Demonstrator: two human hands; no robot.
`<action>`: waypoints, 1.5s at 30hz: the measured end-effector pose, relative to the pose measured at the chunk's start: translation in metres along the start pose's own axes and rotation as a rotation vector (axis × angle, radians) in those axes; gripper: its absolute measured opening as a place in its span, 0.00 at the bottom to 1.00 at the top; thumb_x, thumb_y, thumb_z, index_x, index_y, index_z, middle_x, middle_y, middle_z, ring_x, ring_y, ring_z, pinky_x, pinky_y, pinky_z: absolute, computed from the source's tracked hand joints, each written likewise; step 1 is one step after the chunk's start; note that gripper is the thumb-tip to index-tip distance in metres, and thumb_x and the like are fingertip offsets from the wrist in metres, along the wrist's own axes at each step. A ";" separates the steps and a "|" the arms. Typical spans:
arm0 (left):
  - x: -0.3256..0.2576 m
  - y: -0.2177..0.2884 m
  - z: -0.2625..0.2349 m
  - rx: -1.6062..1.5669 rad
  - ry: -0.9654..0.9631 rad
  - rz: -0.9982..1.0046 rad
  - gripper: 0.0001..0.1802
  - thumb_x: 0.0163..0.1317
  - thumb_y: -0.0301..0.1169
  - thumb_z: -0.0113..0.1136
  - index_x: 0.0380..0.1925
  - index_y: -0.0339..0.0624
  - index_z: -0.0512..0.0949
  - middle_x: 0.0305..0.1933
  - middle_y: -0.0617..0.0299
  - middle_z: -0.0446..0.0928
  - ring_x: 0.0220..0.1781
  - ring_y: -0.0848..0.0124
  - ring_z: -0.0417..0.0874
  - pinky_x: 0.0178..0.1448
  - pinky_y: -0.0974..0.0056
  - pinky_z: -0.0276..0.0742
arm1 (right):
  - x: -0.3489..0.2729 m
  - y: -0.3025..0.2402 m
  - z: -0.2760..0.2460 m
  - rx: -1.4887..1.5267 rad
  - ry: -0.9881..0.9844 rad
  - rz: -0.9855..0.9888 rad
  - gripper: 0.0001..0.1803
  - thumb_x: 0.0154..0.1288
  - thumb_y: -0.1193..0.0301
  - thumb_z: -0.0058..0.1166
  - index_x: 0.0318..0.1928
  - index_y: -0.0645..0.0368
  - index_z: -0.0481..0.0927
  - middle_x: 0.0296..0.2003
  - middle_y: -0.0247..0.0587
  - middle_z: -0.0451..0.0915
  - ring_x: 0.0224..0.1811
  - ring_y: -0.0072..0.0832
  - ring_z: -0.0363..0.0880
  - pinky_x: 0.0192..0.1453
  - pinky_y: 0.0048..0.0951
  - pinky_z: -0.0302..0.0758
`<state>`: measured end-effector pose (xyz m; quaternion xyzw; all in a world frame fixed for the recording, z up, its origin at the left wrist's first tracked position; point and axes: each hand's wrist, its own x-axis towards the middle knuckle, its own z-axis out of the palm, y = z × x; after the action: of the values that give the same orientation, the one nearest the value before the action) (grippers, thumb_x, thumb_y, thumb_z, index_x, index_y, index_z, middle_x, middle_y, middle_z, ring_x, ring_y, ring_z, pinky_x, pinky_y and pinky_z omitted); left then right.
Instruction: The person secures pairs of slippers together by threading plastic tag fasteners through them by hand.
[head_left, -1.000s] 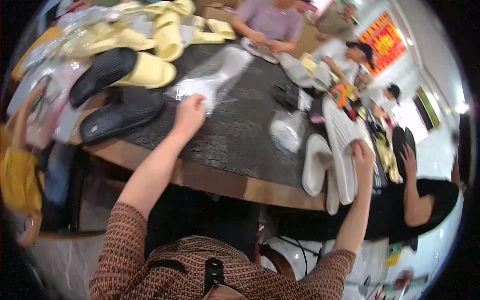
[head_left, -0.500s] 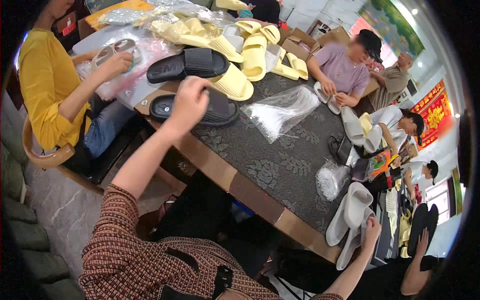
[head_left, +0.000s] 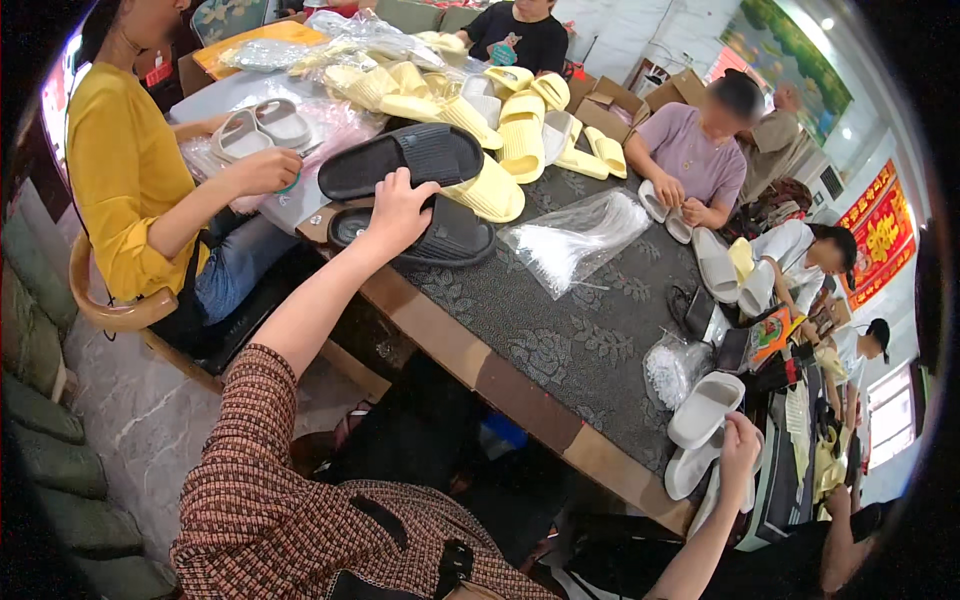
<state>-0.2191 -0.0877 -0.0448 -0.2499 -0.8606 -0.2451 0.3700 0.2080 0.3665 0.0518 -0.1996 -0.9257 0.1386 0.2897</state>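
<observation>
My left hand (head_left: 402, 214) is at a pair of black slide sandals on the table's near left corner. Its bent fingers grip the near edge of the upper black slide (head_left: 372, 166), while the lower black slide (head_left: 452, 234) lies partly behind the hand. On the right, my right hand (head_left: 738, 446) pinches the end of a light grey slide (head_left: 706, 408). Another grey slide (head_left: 686, 472) lies beneath it, and a further one is partly hidden by my hand. Yellow slides (head_left: 520, 136) are heaped behind the black pair, one touching it.
A clear bag of white plastic ties (head_left: 570, 240) lies mid-table, a smaller bag (head_left: 672, 366) near the grey slides. On the left, a person in yellow (head_left: 125, 160) handles beige slides (head_left: 262, 128). Other people sit along the far side. The table's near edge (head_left: 510, 392) runs diagonally.
My left hand has come down onto the upper black slide's edge. My right hand has shifted the top grey slide. At lower right, a black slide near another person's hand has left view.
</observation>
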 end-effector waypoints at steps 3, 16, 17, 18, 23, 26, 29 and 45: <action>0.004 0.006 -0.003 0.038 0.088 0.103 0.13 0.45 0.26 0.63 0.35 0.50 0.79 0.36 0.54 0.66 0.42 0.54 0.69 0.44 0.54 0.66 | -0.007 -0.013 0.005 0.059 -0.031 0.013 0.07 0.62 0.77 0.49 0.39 0.66 0.78 0.35 0.45 0.81 0.39 0.34 0.80 0.46 0.29 0.73; 0.005 0.122 -0.040 -0.438 0.055 0.076 0.09 0.50 0.23 0.58 0.34 0.42 0.74 0.33 0.54 0.69 0.40 0.54 0.73 0.44 0.55 0.71 | -0.018 -0.060 0.025 0.142 -0.124 -0.085 0.08 0.59 0.77 0.53 0.38 0.65 0.80 0.35 0.47 0.82 0.39 0.37 0.81 0.46 0.30 0.74; 0.002 0.135 -0.038 -0.475 0.034 0.052 0.10 0.50 0.22 0.58 0.34 0.42 0.74 0.33 0.53 0.69 0.40 0.54 0.73 0.44 0.55 0.71 | -0.018 -0.068 0.032 0.216 -0.134 -0.114 0.08 0.59 0.77 0.53 0.38 0.64 0.81 0.35 0.47 0.82 0.39 0.37 0.81 0.46 0.30 0.74; -0.002 0.147 -0.039 -0.503 0.014 0.027 0.10 0.50 0.22 0.58 0.34 0.42 0.74 0.33 0.53 0.69 0.40 0.54 0.73 0.44 0.54 0.71 | -0.015 -0.079 0.037 0.238 -0.194 -0.151 0.08 0.59 0.76 0.53 0.39 0.63 0.81 0.35 0.46 0.82 0.39 0.36 0.81 0.46 0.30 0.74; -0.022 0.208 -0.025 -0.624 -0.024 -0.008 0.10 0.50 0.21 0.58 0.35 0.41 0.74 0.35 0.54 0.70 0.42 0.53 0.73 0.45 0.55 0.71 | -0.023 -0.100 0.071 0.614 -0.349 -0.072 0.19 0.62 0.76 0.53 0.54 0.63 0.73 0.45 0.45 0.81 0.46 0.29 0.80 0.51 0.29 0.75; -0.034 0.234 -0.021 -0.679 -0.087 -0.076 0.10 0.50 0.21 0.59 0.35 0.41 0.74 0.35 0.54 0.70 0.43 0.54 0.72 0.46 0.55 0.70 | -0.026 -0.111 0.089 0.819 -0.450 -0.009 0.26 0.65 0.76 0.49 0.63 0.65 0.62 0.49 0.44 0.76 0.49 0.26 0.76 0.53 0.26 0.73; -0.041 0.249 -0.019 -0.716 -0.105 -0.070 0.10 0.51 0.23 0.60 0.35 0.40 0.74 0.37 0.52 0.69 0.44 0.53 0.72 0.48 0.55 0.69 | -0.022 -0.108 0.102 0.851 -0.347 0.094 0.28 0.66 0.74 0.49 0.64 0.68 0.59 0.50 0.45 0.76 0.47 0.25 0.77 0.52 0.25 0.73; -0.030 0.211 0.003 -0.618 -0.370 0.187 0.14 0.56 0.29 0.60 0.42 0.36 0.75 0.43 0.51 0.74 0.47 0.52 0.74 0.52 0.54 0.71 | 0.016 -0.071 0.143 0.541 -0.105 0.088 0.17 0.61 0.74 0.54 0.50 0.64 0.76 0.40 0.42 0.81 0.41 0.25 0.79 0.48 0.26 0.74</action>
<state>-0.0735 0.0663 -0.0194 -0.4672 -0.7717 -0.4094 0.1361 0.0904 0.2910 -0.0277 -0.1476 -0.8592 0.4034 0.2779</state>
